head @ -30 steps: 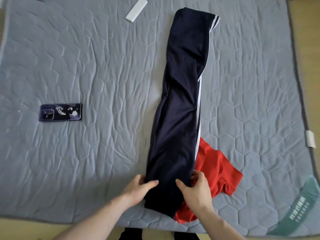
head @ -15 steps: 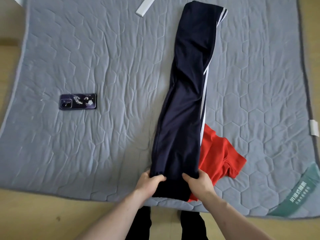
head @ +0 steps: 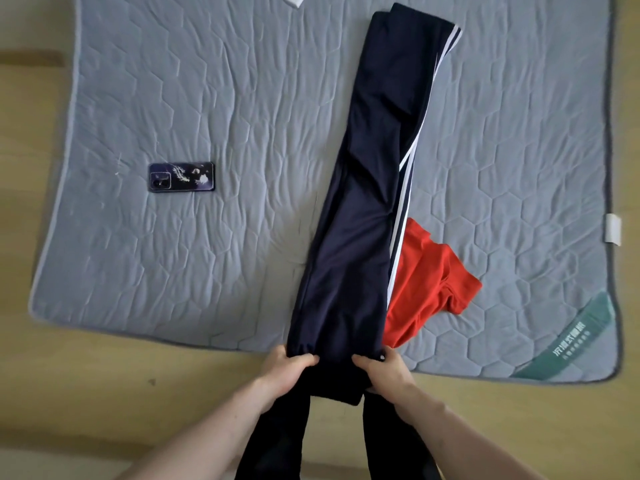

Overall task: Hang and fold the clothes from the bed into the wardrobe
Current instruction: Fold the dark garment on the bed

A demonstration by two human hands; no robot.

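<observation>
**Trousers gripped at near end, ready for fold**

Dark trousers (head: 367,188) with white side stripes are laid lengthwise on the bed (head: 207,98), long axis running straight away from the person, far end close to the top edge of the mattress. The near end is drawn over the bed's front edge and held there. The left hand (head: 289,367) is curled round the left corner of that end; the right hand (head: 384,370) is curled round the right corner. Both grips are closed on cloth, side by side, neither hand nearer than the other. The rest of the garment lies ahead of the grips, so the next move is judged to be a lift of the near end forward over the length, halving it.

A red garment (head: 429,282) lies partly under the trousers' right edge, likely to be dragged if the trousers shift sideways. A phone (head: 181,177) lies well apart to the left on the grey quilted cover. A white item at the top edge is cut off; cannot be identified. Pale wooden floor (head: 104,393) surrounds the bed. No wardrobe is in view.
</observation>
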